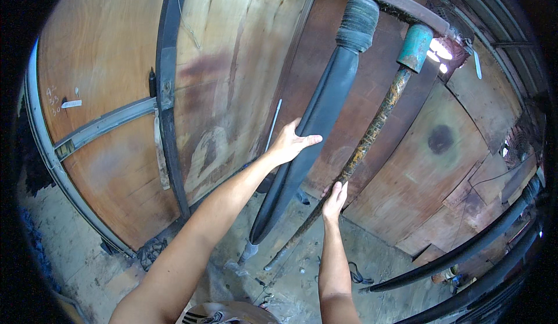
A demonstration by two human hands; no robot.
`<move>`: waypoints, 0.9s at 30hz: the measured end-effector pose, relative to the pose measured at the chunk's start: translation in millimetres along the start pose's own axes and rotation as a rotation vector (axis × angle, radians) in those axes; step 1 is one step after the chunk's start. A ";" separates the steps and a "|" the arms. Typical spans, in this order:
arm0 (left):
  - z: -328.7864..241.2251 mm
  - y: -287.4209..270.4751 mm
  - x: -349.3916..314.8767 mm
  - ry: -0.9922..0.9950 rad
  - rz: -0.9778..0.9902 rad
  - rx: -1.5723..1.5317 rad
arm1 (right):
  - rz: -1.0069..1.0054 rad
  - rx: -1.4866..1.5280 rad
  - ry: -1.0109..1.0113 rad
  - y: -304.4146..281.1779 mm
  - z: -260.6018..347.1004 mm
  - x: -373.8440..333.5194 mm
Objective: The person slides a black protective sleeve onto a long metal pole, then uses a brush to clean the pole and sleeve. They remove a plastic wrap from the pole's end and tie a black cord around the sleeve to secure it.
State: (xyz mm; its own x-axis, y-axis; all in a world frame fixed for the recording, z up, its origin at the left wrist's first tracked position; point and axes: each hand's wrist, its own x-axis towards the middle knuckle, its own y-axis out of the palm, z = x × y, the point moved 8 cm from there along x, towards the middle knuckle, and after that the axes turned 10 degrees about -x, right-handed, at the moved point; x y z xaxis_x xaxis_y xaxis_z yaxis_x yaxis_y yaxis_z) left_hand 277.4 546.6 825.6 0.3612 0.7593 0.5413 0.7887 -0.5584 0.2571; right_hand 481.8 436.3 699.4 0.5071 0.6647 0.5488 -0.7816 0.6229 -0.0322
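Observation:
A long, folded black rubber tube [325, 94] hangs at a slant in front of me. Strips of dark rubber wrapping [357, 24] bind its upper end, and clear plastic [250, 251] covers the lower tip. My left hand [289, 144] is closed around the tube's left edge at mid-length, thumb across the front, the other fingers mostly hidden. To the right, a rusty, stained metal rod [376, 120] runs roughly alongside, coming down from a teal collar [416, 48]. My right hand [335, 202] wraps round this rod on its lower half. A metal crossbar [401, 5] joins both at the top.
Wooden panels [232, 51] in a dark metal frame [168, 80] stand at the left. More worn boards [436, 167] form the wall behind and right. Thick black hoses [459, 263] curve through the lower right. A dark cord loop [361, 274] lies on the dirty floor [378, 248].

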 end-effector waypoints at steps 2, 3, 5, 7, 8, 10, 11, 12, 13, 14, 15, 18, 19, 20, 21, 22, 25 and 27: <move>2.3 -2.6 1.4 -0.030 -0.004 -0.015 | -0.019 0.022 0.003 -1.1 3.9 -7.3; 0.4 -2.8 2.7 -0.008 0.010 -0.008 | -0.043 0.018 -0.017 -2.7 7.3 -11.1; -3.7 -4.4 5.0 0.036 0.036 0.003 | -0.089 -0.055 -0.021 -6.6 11.8 -18.0; -2.2 -10.1 6.9 -0.002 0.021 0.006 | -0.104 -0.049 -0.019 -9.3 15.6 -23.7; -0.2 -14.2 7.6 -0.045 0.003 0.003 | -0.121 -0.106 -0.043 -11.7 19.7 -25.9; -2.7 -17.2 8.6 -0.060 0.028 0.000 | -0.127 -0.158 -0.043 -15.6 23.4 -29.5; -3.5 -19.6 8.8 -0.083 0.033 0.018 | -0.130 -0.181 -0.063 -17.8 26.8 -31.0; -2.1 -22.1 8.7 -0.129 0.027 0.039 | -0.132 -0.191 -0.065 -20.4 28.1 -32.1; -2.5 -23.5 8.1 -0.154 0.035 0.027 | -0.129 -0.186 -0.057 -22.5 28.3 -33.0; -4.3 -24.4 8.3 -0.157 0.040 0.034 | -0.125 -0.191 -0.055 -24.7 28.7 -33.8; -5.1 -25.4 8.4 -0.170 0.047 0.033 | -0.113 -0.181 -0.045 -26.0 28.1 -33.9; -7.8 -26.3 7.7 -0.169 0.059 0.040 | -0.082 -0.182 -0.041 -29.9 26.5 -32.6; -8.3 -26.5 7.0 -0.165 0.056 0.036 | -0.078 -0.176 -0.031 -31.4 24.9 -31.1; -7.9 -26.4 5.7 -0.170 0.053 0.029 | -0.060 -0.152 -0.012 -31.9 22.0 -29.1; -9.5 -27.0 4.2 -0.147 0.035 0.038 | -0.040 -0.139 0.004 -32.1 19.3 -26.8; -10.4 -27.3 1.8 -0.133 0.017 0.043 | -0.042 -0.154 -0.017 -33.7 19.1 -24.3; -14.9 -23.4 -7.9 -0.082 -0.025 0.105 | -0.010 -0.117 0.003 -35.1 9.2 -15.8; -19.7 -18.2 -16.8 -0.041 -0.071 0.142 | -0.005 -0.128 -0.004 -36.1 2.2 -9.5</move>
State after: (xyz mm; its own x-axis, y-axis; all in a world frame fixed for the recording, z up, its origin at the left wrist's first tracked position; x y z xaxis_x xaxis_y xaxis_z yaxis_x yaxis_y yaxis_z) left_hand 247.1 537.5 827.6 0.3198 0.8098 0.4920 0.8741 -0.4525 0.1765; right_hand 504.5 406.7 697.2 0.5095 0.6599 0.5522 -0.7263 0.6739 -0.1353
